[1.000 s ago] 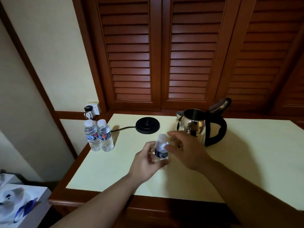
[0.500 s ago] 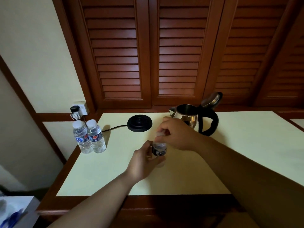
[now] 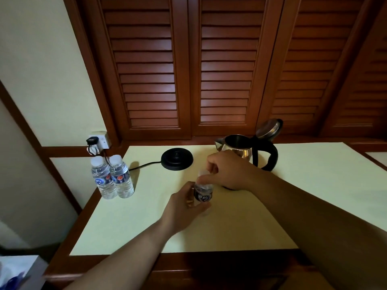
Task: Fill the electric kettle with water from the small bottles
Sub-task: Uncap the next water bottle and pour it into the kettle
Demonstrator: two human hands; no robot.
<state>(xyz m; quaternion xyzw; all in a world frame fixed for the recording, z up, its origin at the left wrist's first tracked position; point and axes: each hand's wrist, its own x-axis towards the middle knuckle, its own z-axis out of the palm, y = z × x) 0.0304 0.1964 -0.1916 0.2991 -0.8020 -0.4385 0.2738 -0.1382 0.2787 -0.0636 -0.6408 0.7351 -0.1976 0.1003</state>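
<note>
A small water bottle (image 3: 203, 193) with a dark label stands on the pale table top (image 3: 314, 185). My left hand (image 3: 184, 208) grips its body from the left. My right hand (image 3: 228, 170) covers its top, fingers curled round the cap, which is hidden. Behind my right hand stands the steel electric kettle (image 3: 240, 148) with a black handle and its lid tipped open. Two more capped bottles (image 3: 113, 178) stand together at the table's left edge.
The kettle's black base (image 3: 177, 159) lies left of the kettle, its cord running to a wall socket (image 3: 98, 141). Wooden louvred doors (image 3: 209, 70) rise behind the table. A white box (image 3: 16, 271) sits low at the left.
My right hand has come down from beside the bottle onto its top and closed round the cap. My left hand keeps its hold. The camera has tilted up a little.
</note>
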